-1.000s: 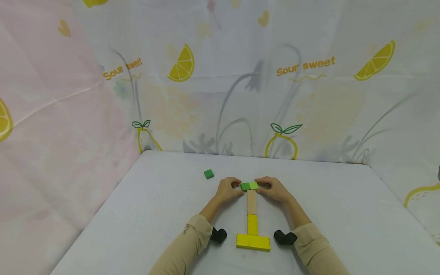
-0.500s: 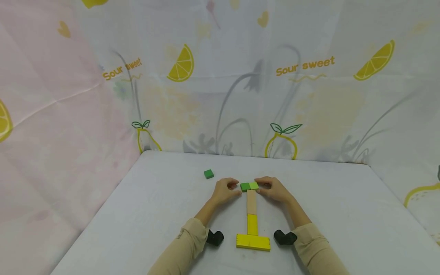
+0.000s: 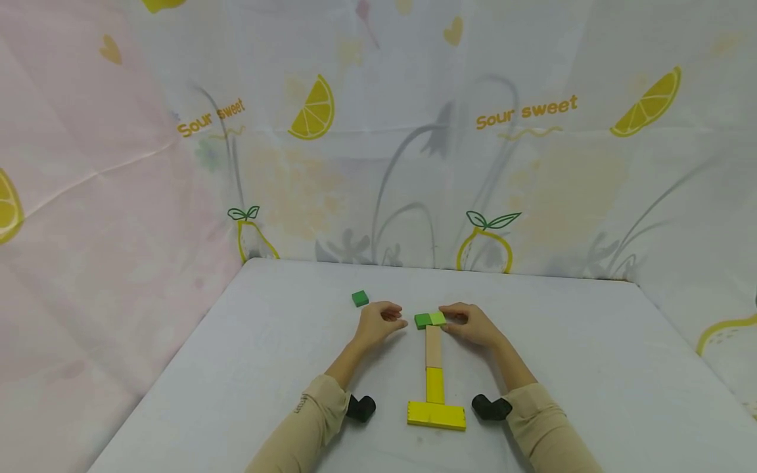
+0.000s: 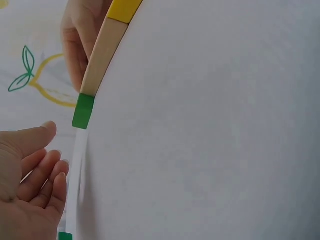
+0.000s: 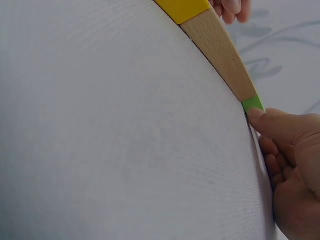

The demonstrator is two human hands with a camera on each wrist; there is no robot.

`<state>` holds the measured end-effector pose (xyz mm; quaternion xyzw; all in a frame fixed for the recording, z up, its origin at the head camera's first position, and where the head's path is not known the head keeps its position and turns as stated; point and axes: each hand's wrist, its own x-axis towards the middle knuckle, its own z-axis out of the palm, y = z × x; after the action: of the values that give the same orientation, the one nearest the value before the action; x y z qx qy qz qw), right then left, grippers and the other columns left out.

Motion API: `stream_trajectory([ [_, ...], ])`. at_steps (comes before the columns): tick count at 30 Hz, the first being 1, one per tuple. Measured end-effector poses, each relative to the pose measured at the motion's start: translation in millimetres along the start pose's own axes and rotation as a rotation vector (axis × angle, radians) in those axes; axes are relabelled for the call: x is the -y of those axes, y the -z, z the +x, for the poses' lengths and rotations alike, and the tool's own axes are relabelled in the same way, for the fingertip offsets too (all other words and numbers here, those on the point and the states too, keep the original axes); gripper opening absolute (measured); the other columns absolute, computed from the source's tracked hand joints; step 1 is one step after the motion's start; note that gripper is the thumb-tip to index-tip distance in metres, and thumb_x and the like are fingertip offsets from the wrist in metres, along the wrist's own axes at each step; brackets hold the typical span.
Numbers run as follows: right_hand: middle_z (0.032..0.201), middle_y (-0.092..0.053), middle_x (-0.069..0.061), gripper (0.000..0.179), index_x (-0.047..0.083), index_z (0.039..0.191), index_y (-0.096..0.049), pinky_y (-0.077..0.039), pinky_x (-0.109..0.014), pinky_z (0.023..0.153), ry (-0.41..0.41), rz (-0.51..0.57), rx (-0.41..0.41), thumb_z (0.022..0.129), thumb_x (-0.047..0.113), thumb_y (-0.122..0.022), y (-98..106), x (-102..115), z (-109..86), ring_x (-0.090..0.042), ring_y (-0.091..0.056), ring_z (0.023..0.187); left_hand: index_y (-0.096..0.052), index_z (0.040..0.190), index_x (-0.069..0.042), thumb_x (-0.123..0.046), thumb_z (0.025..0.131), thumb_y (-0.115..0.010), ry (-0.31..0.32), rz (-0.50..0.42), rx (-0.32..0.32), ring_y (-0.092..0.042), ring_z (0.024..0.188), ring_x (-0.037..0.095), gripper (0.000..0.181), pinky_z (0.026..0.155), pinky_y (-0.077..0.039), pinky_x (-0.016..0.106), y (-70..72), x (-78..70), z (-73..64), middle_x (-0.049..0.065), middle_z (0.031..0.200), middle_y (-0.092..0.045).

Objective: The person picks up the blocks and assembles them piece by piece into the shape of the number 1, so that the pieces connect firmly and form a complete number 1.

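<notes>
A dark green block (image 3: pixel 422 321) and a light green block (image 3: pixel 437 318) lie side by side at the far end of a plain wooden block (image 3: pixel 434 347). My right hand (image 3: pixel 473 325) holds the light green block by its right side, thumb at the near edge and forefinger at the far edge. In the right wrist view, the thumb (image 5: pixel 272 121) presses that block. My left hand (image 3: pixel 377 323) is left of the dark green block, fingers loosely bent, with a gap between them. The left wrist view shows nothing in that hand (image 4: pixel 30 175).
Below the wooden block, a yellow block (image 3: pixel 434 385) continues the line to a wide yellow block (image 3: pixel 436 416) lying crosswise. Another green block (image 3: pixel 360 299) sits just beyond my left hand on the white table (image 3: pixel 591 368). A printed cloth (image 3: pixel 390 164) hangs behind.
My left hand has drawn away leftward from the dark green block, towards the separate green block. The right hand and the row of blocks stay where they were.
</notes>
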<state>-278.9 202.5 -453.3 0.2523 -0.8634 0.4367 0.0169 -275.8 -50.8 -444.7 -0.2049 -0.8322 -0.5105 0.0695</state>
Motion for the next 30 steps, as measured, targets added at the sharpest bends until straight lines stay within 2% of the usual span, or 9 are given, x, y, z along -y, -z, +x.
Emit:
stream_trajectory([
  [8, 0.112, -0.063, -0.023, 0.037, -0.011, 0.115, -0.06, -0.047, -0.04, 0.089, 0.016, -0.004, 0.001, 0.082, 0.002, -0.069, 0, 0, 0.5, -0.034, -0.057, 0.1, -0.066, 0.096, 0.01, -0.003, 0.075, -0.076, 0.007, 0.044, -0.142, -0.061, 0.075, 0.026, 0.027, 0.069, -0.052, 0.031, 21.6, 10.2, 3.9, 0.022, 0.085, -0.066],
  [18, 0.113, -0.062, -0.024, 0.038, -0.011, 0.116, -0.06, -0.046, -0.044, 0.09, 0.006, -0.002, 0.006, 0.082, 0.003, -0.069, 1, -4, -0.2, -0.036, -0.057, 0.102, -0.066, 0.094, 0.011, 0.0, 0.073, -0.077, 0.096, 0.052, -0.277, -0.063, 0.075, 0.03, 0.026, 0.071, -0.053, 0.035, 50.0, 28.5, 7.1, 0.021, 0.084, -0.066],
  [24, 0.113, -0.062, -0.023, 0.037, -0.01, 0.116, -0.06, -0.046, -0.044, 0.09, 0.003, 0.004, 0.0, 0.082, 0.003, -0.069, -1, -3, 0.0, -0.035, -0.057, 0.101, -0.066, 0.096, 0.012, -0.002, 0.074, -0.076, 0.135, 0.041, -0.311, -0.063, 0.08, 0.034, 0.029, 0.074, -0.052, 0.039, 57.8, 33.4, 9.7, 0.024, 0.089, -0.066],
  [30, 0.112, -0.061, -0.026, 0.035, -0.014, 0.115, -0.059, -0.045, -0.048, 0.089, -0.006, -0.013, -0.013, 0.082, -0.003, -0.067, -1, 5, -1.4, -0.038, -0.056, 0.1, -0.064, 0.103, 0.011, -0.006, 0.075, -0.076, 0.204, 0.062, -0.289, -0.06, 0.09, 0.036, 0.035, 0.081, -0.05, 0.042, 63.7, 36.9, 13.9, 0.025, 0.099, -0.064],
])
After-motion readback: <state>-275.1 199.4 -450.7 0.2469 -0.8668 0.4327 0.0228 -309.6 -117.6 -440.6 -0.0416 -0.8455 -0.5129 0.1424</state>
